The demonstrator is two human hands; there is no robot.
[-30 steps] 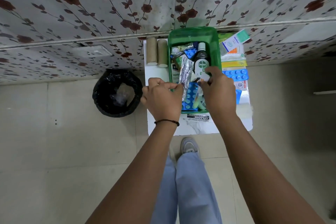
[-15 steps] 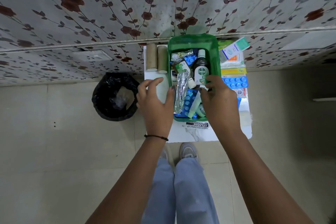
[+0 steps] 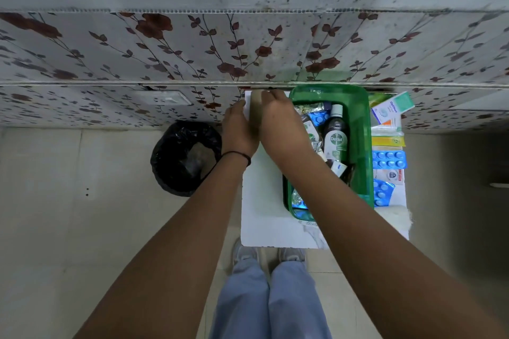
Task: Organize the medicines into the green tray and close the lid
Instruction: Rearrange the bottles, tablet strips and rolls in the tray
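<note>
Your two hands are together at the far left corner of the white surface [image 3: 264, 228], just left of the green tray [image 3: 360, 146]. The left hand [image 3: 239, 132] and the right hand [image 3: 278, 124] flank a tan roll [image 3: 255, 107] lying there, and both look curled toward it, but your knuckles hide the fingers, so whether either is actually clamped on it cannot be told. The tray sits against the far wall, already well stocked: a dark Dettol bottle [image 3: 336, 135] lies along its middle with blue blister strips, foil strips and small tubes packed around it. I'd put you a little past halfway. The roll under your hands still has to go in, and to the right of the tray a whole column remains outside it: a white and teal carton [image 3: 392, 107], a yellow packet [image 3: 388, 141], a blue blister pack [image 3: 389, 159], a white sachet and another blue strip nearer you. No lid is visible anywhere, so closing is not yet begun. The black bin [image 3: 186, 157] on the floor at left plays no part.
</note>
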